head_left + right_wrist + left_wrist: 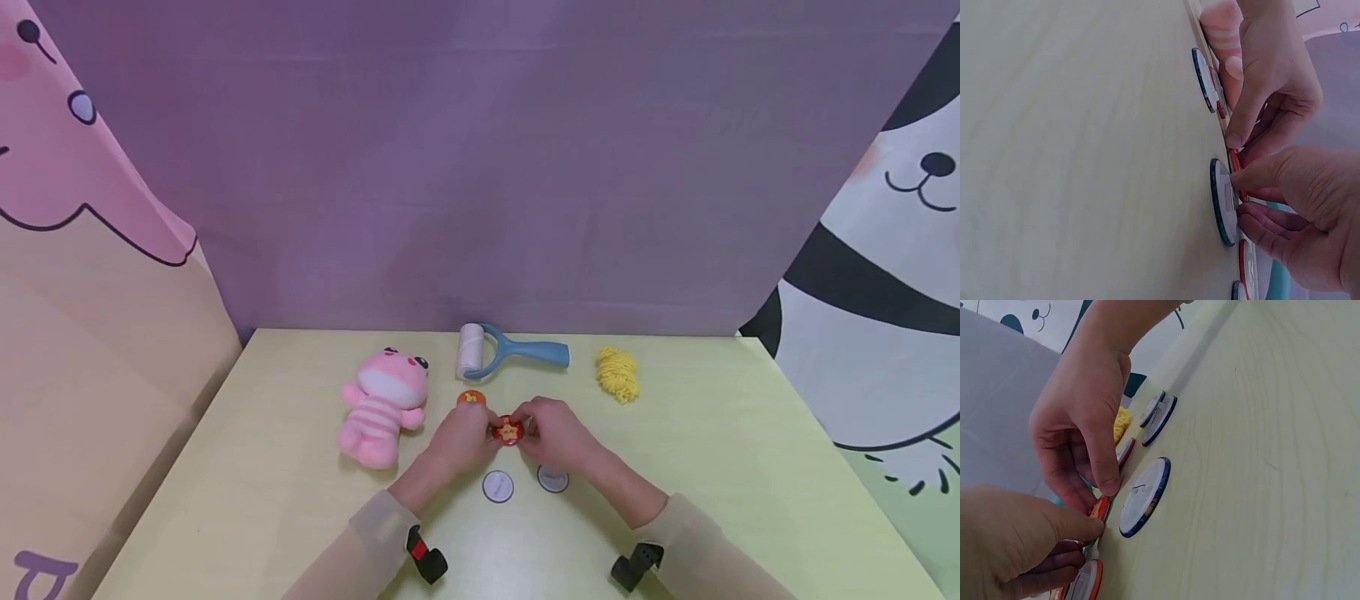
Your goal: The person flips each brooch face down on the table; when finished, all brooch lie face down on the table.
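Over the middle of the table, my left hand point(467, 435) and my right hand point(553, 432) pinch a round red badge point(507, 430) between them, one at each side. A yellow star-like figure is on its face. In the left wrist view the red badge point(1102, 507) is tilted, thumbs on its near edge, with other fingers partly behind it. Closest to me lie two white-backed badges point(498, 487) with dark rims, face down. One such badge point(1145, 497) shows a pin on its back. An orange badge point(472, 397) sits just beyond my left hand, partly covered by it.
A pink plush toy point(381, 408) lies left of my hands. At the back are a blue-handled lint roller point(517, 352) and a bundle of yellow yarn point(618, 374). A purple backdrop point(480, 167) rises behind the table point(720, 467).
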Available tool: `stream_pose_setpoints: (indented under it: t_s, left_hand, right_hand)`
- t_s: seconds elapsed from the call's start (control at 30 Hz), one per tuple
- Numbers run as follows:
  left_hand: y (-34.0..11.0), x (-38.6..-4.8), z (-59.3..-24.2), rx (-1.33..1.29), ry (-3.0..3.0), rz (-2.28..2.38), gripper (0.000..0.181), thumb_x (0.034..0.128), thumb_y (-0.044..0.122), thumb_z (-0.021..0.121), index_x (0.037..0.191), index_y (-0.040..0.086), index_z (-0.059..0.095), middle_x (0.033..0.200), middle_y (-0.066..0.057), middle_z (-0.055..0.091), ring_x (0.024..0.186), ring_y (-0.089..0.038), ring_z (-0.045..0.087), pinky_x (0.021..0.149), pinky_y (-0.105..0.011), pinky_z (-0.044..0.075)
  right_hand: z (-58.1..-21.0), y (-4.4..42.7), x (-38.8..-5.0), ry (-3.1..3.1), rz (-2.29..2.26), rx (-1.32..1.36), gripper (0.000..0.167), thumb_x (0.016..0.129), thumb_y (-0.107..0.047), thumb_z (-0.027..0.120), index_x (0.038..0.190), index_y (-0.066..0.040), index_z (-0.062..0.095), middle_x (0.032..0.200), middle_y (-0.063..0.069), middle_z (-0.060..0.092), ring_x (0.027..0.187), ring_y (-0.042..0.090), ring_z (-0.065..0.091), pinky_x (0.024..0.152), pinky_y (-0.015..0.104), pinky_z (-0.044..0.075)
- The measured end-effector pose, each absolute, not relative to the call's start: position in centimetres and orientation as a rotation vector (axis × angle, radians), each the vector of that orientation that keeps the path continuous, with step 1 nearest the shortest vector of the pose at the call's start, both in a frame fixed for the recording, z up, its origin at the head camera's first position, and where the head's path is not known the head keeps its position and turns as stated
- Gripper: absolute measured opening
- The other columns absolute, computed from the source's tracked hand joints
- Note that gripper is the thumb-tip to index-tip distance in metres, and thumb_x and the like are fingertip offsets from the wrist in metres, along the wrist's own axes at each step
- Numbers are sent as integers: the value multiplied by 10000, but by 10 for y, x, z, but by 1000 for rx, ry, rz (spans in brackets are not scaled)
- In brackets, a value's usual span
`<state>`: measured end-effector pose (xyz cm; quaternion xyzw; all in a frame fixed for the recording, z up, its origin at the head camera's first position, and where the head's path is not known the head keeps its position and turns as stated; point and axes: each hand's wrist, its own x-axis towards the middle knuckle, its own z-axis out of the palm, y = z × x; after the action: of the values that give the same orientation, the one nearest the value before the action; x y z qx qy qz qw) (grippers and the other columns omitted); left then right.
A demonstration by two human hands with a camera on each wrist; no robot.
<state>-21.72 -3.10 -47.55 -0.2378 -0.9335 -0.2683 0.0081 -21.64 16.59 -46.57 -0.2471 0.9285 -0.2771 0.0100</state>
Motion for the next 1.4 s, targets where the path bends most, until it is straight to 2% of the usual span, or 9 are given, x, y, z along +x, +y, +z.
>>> stream_pose_setpoints:
  t_s: [0.13,0.27,0.37,0.47,0.73,0.9,1.13,1.27,1.4]
  left_hand:
    - [-31,-217,-477,-780,-2861,-782,191,911,142,848,1068,35,838,932,-70,811,789,-137,641,763,-250,579]
    - [-32,-219,-477,-815,-2756,-759,165,912,155,851,1039,52,839,929,-55,804,871,-183,702,839,-312,601]
    - [-32,-220,-474,-833,-2675,-810,179,921,158,842,1068,57,833,995,-60,809,963,-209,745,901,-351,616]
    - [-33,-220,-470,-832,-2611,-872,220,929,152,833,1123,50,823,1089,-81,812,1035,-228,763,904,-357,633]
    - [-33,-216,-458,-768,-2478,-1005,274,926,176,840,1177,69,818,1167,-91,817,1108,-252,777,894,-350,644]
    - [-32,-215,-455,-764,-2367,-1120,267,917,181,852,1166,89,826,1134,-68,828,1062,-213,795,843,-296,646]
    - [-29,-215,-447,-728,-2243,-1275,198,923,148,843,1117,109,841,1025,-44,843,933,-168,813,734,-201,615]
    - [-28,-215,-444,-704,-2195,-1303,173,927,116,830,1093,70,841,974,-67,843,883,-184,816,706,-212,617]
    - [-28,-213,-443,-685,-2148,-1326,170,915,79,831,1074,19,831,938,-100,838,837,-213,818,750,-248,643]
  right_hand:
    - [-469,169,-216,2932,-882,-833,225,862,-39,848,1077,-34,783,995,84,741,786,118,685,698,184,575]
    - [-468,175,-216,2973,-931,-844,269,863,-58,856,1121,-50,779,1032,67,734,819,139,713,732,241,617]
    - [-465,180,-217,2991,-982,-837,297,873,-69,852,1159,-61,772,1063,55,732,836,142,720,768,312,644]
    - [-459,184,-218,2995,-1062,-862,307,873,-54,848,1169,-50,766,1081,74,741,839,162,729,800,386,659]
    - [-446,195,-220,2937,-1284,-887,298,877,-31,850,1160,-75,767,1108,74,768,864,162,749,855,388,662]
    - [-439,202,-218,2839,-1421,-837,257,913,-50,826,1160,-98,777,1107,65,774,899,157,751,892,369,656]
    - [-433,201,-214,2764,-1561,-781,207,939,-62,803,1144,-88,804,1063,82,804,902,193,779,842,187,617]
    - [-432,201,-212,2747,-1600,-767,197,946,-65,795,1142,-67,815,1038,113,812,883,219,790,813,178,616]
    - [-432,201,-211,2688,-1643,-761,222,953,-63,783,1169,-15,805,1037,188,812,842,122,791,792,250,647]
